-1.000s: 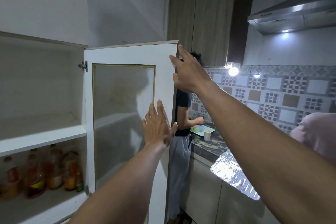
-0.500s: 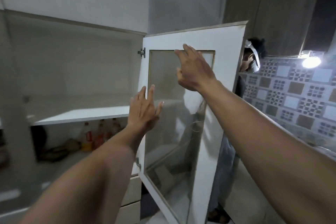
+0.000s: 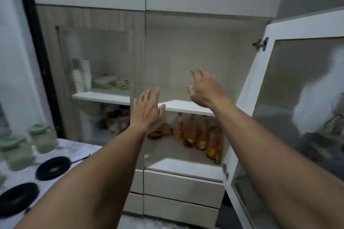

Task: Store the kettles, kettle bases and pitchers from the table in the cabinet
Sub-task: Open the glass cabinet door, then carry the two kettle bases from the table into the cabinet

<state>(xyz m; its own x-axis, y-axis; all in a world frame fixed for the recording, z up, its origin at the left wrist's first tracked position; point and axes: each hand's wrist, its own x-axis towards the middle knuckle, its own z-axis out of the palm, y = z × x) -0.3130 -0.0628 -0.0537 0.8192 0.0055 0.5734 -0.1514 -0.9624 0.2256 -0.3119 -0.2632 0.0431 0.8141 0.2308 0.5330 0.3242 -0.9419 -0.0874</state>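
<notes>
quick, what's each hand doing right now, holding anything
Left hand: open, fingers spread, holding nothing.
Right hand: open, fingers loosely curled, holding nothing.

1. The cabinet (image 3: 195, 46) is before me, its door (image 3: 290, 98) swung out at right.
2. Bottles (image 3: 201, 135) stand under its shelf (image 3: 186, 107) (my hands are before it).
3. Two kettle bases (image 3: 35, 182) and jars (image 3: 28, 145) are on the table (image 3: 74, 150) at left.

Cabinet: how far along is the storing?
Done: the right cabinet door stands open, upper shelf bare. In hand: nothing; left hand and right hand are empty. Left: two pitchers and two kettle bases remain on the table. No kettles in view.
</notes>
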